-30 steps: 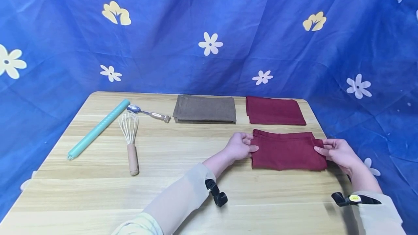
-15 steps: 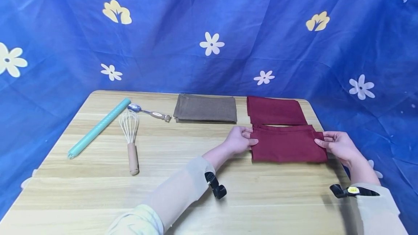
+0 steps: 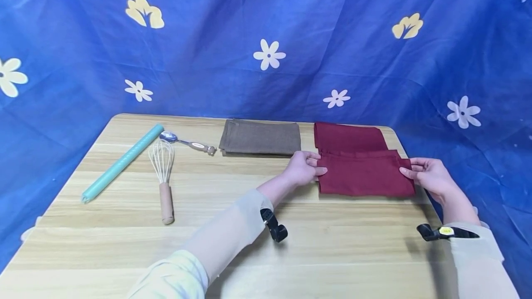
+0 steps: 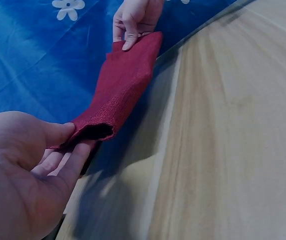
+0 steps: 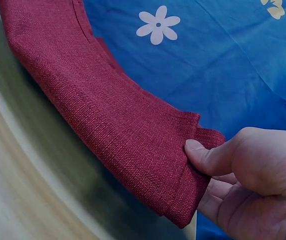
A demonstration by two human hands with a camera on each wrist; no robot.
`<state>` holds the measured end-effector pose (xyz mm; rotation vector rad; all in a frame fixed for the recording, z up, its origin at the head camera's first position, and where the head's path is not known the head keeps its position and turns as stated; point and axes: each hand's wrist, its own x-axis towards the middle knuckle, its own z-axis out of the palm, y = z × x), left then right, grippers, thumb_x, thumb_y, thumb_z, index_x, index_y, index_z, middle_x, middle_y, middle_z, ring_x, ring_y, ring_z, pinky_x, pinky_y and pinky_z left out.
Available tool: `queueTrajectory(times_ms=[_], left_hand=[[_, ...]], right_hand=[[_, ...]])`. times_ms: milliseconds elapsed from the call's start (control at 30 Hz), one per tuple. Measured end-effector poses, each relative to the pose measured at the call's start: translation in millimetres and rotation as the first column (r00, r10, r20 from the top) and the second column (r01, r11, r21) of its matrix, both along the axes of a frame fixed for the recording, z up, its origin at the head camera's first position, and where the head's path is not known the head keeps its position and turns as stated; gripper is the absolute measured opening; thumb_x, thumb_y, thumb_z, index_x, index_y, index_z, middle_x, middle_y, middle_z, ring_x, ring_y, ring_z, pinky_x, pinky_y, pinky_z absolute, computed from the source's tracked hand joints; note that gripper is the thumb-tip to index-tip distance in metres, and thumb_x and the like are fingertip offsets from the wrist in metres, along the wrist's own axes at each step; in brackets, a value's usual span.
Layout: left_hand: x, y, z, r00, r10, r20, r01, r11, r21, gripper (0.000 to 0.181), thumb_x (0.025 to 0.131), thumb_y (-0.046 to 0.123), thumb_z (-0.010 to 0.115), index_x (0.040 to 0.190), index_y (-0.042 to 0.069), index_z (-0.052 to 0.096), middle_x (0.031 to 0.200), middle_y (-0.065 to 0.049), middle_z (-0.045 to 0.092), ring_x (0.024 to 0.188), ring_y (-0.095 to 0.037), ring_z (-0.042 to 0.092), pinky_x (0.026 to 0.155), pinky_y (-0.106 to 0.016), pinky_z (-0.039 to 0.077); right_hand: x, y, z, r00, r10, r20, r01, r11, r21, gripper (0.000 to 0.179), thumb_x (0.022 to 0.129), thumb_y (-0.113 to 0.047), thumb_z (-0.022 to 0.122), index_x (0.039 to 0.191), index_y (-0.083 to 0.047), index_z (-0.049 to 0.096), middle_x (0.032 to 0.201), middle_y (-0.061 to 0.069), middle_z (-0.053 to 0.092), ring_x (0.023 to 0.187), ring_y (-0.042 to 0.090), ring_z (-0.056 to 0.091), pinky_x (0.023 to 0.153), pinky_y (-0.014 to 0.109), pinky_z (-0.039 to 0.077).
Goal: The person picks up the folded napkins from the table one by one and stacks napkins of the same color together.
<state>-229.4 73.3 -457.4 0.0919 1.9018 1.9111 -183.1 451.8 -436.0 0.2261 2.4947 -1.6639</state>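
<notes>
A folded dark red cloth (image 3: pixel 365 174) is held up by both hands, slightly above the tabletop. My left hand (image 3: pixel 302 168) pinches its left end, thumb on top and fingers beneath. At the opposite end, my right hand (image 3: pixel 432 178) pinches the cloth in the same way; the right wrist view shows the thumb pressing on its layered corner. Behind it lies a second folded dark red cloth (image 3: pixel 351 137), its front edge covered by the held one in the head view. To the left of that one lies a folded grey-brown cloth (image 3: pixel 262 138).
On the left of the wooden table (image 3: pixel 257 243) lie a turquoise rolling pin-like stick (image 3: pixel 123 163), a spoon (image 3: pixel 189 143) with a decorated handle, and a whisk (image 3: pixel 164 181) with a wooden handle. A blue flowered curtain (image 3: pixel 208 36) hangs behind the table.
Both hands have moved the held red cloth away from the body, toward the back of the table. It now overlaps the front of the other red cloth in the head view.
</notes>
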Motion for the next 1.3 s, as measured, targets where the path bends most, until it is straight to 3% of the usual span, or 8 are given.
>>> queueTrajectory(times_ms=[133,400,600,733,933,1100,1300], left_hand=[[-5.8,-0.3,3.3,1.000,0.013,-0.025,-0.013,0.999,-0.036,0.042,0.090,-0.004,0.082,0.129,-0.002,0.067,0.098,-0.008,0.064,0.070,-0.021,0.070,0.077,-0.048,0.065],[-17.0,0.2,9.0,0.997,0.029,-0.071,-0.036,0.994,-0.104,0.041,0.091,0.001,0.083,0.130,0.002,0.069,0.101,-0.010,0.071,0.071,-0.022,0.074,0.076,-0.049,0.064],[-24.9,0.6,8.4,0.996,0.063,-0.064,-0.070,0.990,-0.123,0.039,0.092,0.003,0.082,0.130,0.003,0.072,0.107,-0.009,0.069,0.073,-0.020,0.074,0.078,-0.048,0.064],[-31.1,1.0,5.7,0.993,0.085,-0.076,-0.095,0.986,-0.140,0.038,0.091,0.003,0.083,0.128,0.003,0.073,0.110,-0.010,0.071,0.076,-0.017,0.073,0.074,-0.040,0.064],[-40.8,2.0,2.8,0.992,0.109,-0.063,-0.115,0.989,-0.096,0.036,0.091,-0.003,0.080,0.126,-0.003,0.072,0.109,-0.016,0.074,0.086,-0.019,0.074,0.072,-0.028,0.064],[-47.6,3.6,2.7,0.991,0.113,-0.070,-0.120,0.988,-0.095,0.035,0.092,-0.004,0.080,0.126,-0.005,0.072,0.106,-0.015,0.073,0.086,-0.019,0.073,0.073,-0.030,0.064],[-56.3,7.8,4.7,0.988,0.130,-0.082,-0.139,0.982,-0.124,0.033,0.093,-0.002,0.079,0.125,-0.003,0.073,0.107,-0.014,0.072,0.083,-0.017,0.071,0.075,-0.030,0.064]], right_hand=[[-6.7,-1.1,3.1,1.000,0.002,-0.004,-0.002,0.999,-0.036,0.040,0.100,-0.002,0.073,0.129,0.018,0.054,0.092,-0.007,0.077,0.079,0.007,0.073,0.068,0.024,0.062],[-22.7,-2.3,5.2,1.000,-0.015,-0.021,0.014,0.999,-0.033,0.024,0.098,-0.002,0.075,0.118,0.006,0.063,0.088,-0.006,0.076,0.077,0.006,0.071,0.067,0.024,0.062],[-32.7,-4.6,-0.8,0.999,-0.008,-0.034,0.009,1.000,0.011,0.034,0.098,-0.003,0.075,0.122,0.014,0.058,0.089,-0.006,0.075,0.077,0.004,0.069,0.068,0.022,0.062],[-39.3,-5.4,-3.6,0.999,-0.020,-0.037,0.021,0.999,0.025,0.032,0.099,-0.003,0.074,0.122,0.014,0.058,0.087,-0.009,0.074,0.077,0.002,0.068,0.068,0.020,0.060],[-52.8,-6.2,-6.9,0.999,-0.006,-0.054,0.011,0.996,0.094,0.037,0.100,-0.002,0.072,0.126,0.018,0.055,0.086,-0.011,0.073,0.076,0.000,0.065,0.066,0.017,0.057],[-64.1,-6.6,-8.3,0.999,0.002,-0.052,0.002,0.996,0.085,0.041,0.101,0.001,0.069,0.131,0.023,0.051,0.089,-0.009,0.075,0.077,0.001,0.067,0.067,0.019,0.059],[-74.7,-7.3,-9.3,0.997,-0.010,-0.074,0.016,0.996,0.089,0.033,0.100,0.002,0.070,0.124,0.020,0.056,0.085,-0.012,0.074,0.075,-0.001,0.067,0.067,0.017,0.057]])
